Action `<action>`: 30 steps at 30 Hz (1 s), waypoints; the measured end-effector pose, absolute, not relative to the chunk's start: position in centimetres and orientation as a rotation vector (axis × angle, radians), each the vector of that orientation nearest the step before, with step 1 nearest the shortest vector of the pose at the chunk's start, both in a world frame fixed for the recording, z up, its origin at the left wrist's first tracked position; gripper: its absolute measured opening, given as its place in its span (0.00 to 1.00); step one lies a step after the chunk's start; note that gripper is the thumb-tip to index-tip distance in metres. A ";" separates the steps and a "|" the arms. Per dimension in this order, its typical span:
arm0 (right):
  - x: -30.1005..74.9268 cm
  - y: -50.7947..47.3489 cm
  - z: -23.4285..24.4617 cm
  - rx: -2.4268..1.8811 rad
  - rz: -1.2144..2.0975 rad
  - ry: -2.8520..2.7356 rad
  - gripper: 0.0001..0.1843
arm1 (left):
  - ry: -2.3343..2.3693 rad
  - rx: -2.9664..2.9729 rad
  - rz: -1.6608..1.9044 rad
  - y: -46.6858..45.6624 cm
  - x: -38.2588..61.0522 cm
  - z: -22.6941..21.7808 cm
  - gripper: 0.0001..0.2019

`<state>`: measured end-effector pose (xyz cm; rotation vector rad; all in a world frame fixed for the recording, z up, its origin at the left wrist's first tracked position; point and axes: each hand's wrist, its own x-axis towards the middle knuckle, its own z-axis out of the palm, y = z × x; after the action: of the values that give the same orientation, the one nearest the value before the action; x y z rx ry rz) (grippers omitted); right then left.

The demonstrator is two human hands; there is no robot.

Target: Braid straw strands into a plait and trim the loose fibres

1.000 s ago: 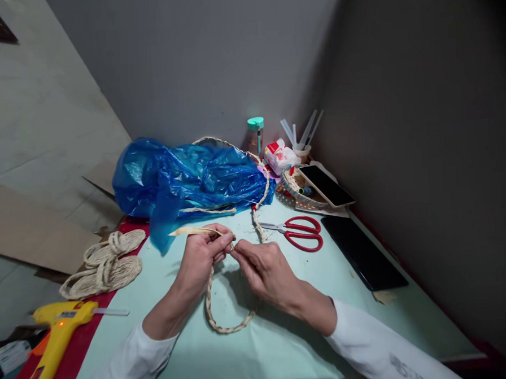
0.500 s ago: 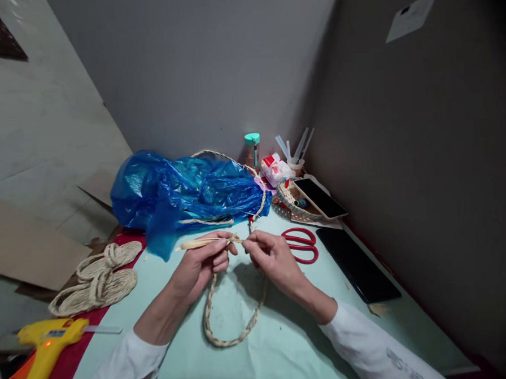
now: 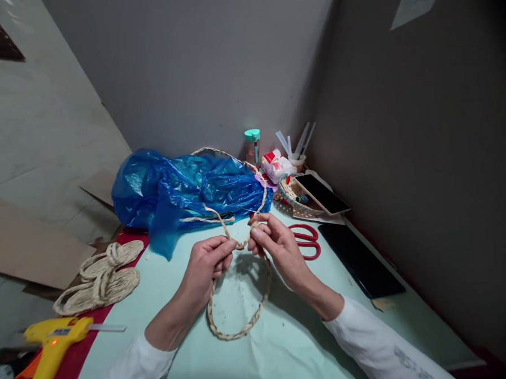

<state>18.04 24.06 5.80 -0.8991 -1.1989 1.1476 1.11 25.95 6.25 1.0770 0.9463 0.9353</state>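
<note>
Beige strand [image 3: 219,218], earlier sideways, now angles away from left hand [image 3: 206,264].

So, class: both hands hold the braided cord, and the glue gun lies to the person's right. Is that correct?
No: in the head view, the glue gun lies to the person's left. Left hand and right hand do hold the braided cord.

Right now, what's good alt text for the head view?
A person's left fingers and right fingers pinch a braided cord looping over a pale green tabletop. Behind lies a blue plastic bag; red-handled scissors right, woven sandals and yellow glue gun left.
</note>
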 end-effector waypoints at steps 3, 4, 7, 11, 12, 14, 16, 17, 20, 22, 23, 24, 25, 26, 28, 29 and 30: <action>17.9 24.1 5.8 -0.876 1.137 -1.185 0.13 | 0.999 1.156 0.952 25.4 1.8 6.1 0.16; 17.8 24.0 5.8 -0.877 1.139 -1.179 0.15 | 1.011 1.172 0.957 25.3 2.0 6.0 0.16; 17.0 23.8 5.7 -0.878 1.174 -1.134 0.24 | 1.029 1.191 0.958 25.1 2.6 5.8 0.15; 16.2 23.3 5.5 -0.731 1.328 -1.054 0.18 | 1.024 1.178 0.899 24.6 3.7 5.2 0.18; 16.2 23.2 5.5 -0.713 1.335 -1.028 0.14 | 1.013 1.174 0.879 24.4 4.0 5.1 0.19; 16.4 23.2 5.4 -0.724 1.303 -0.939 0.13 | 0.977 1.166 0.836 24.0 4.6 4.8 0.19; 16.7 23.4 5.3 -0.735 1.276 -0.810 0.14 | 0.922 1.153 0.785 23.6 5.0 4.6 0.16; 16.9 23.6 5.4 -0.732 1.274 -0.754 0.14 | 0.893 1.143 0.761 23.4 5.2 4.5 0.15; 17.4 24.0 5.8 -0.693 1.314 -0.652 0.15 | 0.832 1.119 0.693 23.0 5.6 4.3 0.14; 17.7 24.1 6.1 -0.657 1.363 -0.612 0.16 | 0.821 1.121 0.657 22.7 5.7 4.2 0.14; 17.9 24.2 6.2 -0.643 1.388 -0.598 0.17 | 0.823 1.126 0.648 22.7 5.6 4.1 0.13; 18.0 24.2 6.3 -0.631 1.414 -0.586 0.17 | 0.830 1.133 0.645 22.6 5.6 4.1 0.13; 18.0 24.2 6.4 -0.622 1.444 -0.572 0.17 | 0.839 1.140 0.651 22.6 5.5 4.1 0.12; 18.1 24.3 6.5 -0.618 1.478 -0.556 0.17 | 0.849 1.146 0.657 22.6 5.3 4.1 0.12; 18.2 24.4 6.5 -0.624 1.541 -0.524 0.16 | 0.860 1.152 0.660 22.7 5.0 4.0 0.12; 18.3 24.4 6.4 -0.631 1.569 -0.510 0.17 | 0.858 1.149 0.654 22.8 4.9 4.0 0.13; 18.3 24.5 6.4 -0.641 1.592 -0.504 0.17 | 0.853 1.142 0.644 22.9 4.8 3.9 0.14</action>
<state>18.31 24.52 6.39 -0.6407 -0.5043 1.5921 4.77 22.86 3.95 1.1420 0.8528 0.6441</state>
